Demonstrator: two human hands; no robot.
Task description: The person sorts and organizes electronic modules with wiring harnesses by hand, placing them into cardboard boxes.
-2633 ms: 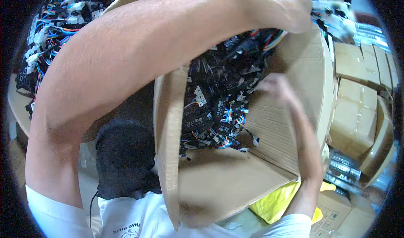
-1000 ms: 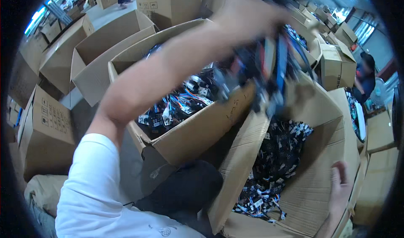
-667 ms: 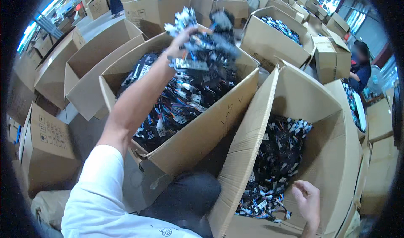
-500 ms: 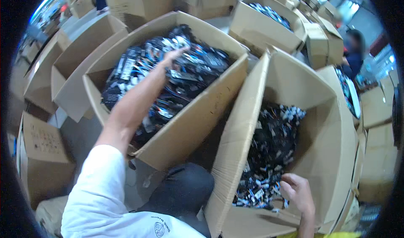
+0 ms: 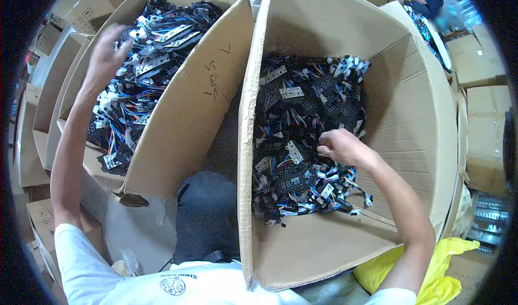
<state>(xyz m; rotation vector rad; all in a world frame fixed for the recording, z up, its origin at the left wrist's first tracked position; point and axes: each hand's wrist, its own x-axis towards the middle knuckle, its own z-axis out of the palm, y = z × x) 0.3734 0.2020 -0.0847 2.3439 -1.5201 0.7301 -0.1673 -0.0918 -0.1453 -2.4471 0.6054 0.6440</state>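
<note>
My left hand [image 5: 109, 54] is over the left cardboard box [image 5: 183, 108], fingers apart, above a heap of black display boards with coloured wires and white plugs [image 5: 154, 65]. Nothing shows in its grip. Deep in the right cardboard box [image 5: 410, 105], my right hand [image 5: 344, 146] is closed, its fingers curled down at a pile of similar wired display boards [image 5: 291, 181]. Whatever those fingers pinch, if anything, is hidden. Some boards in both boxes lie with pale undersides up.
Between the two boxes is my dark-trousered knee [image 5: 208, 213]. A yellow bag [image 5: 442, 272] lies by my right elbow. Other cartons [image 5: 485, 127] crowd both sides, and another person [image 5: 429, 0] is at the far right.
My view has swung toward the right box. My left hand has drawn back to the left side of its heap. My right hand has moved from the near edge farther over its pile, fingers curled.
</note>
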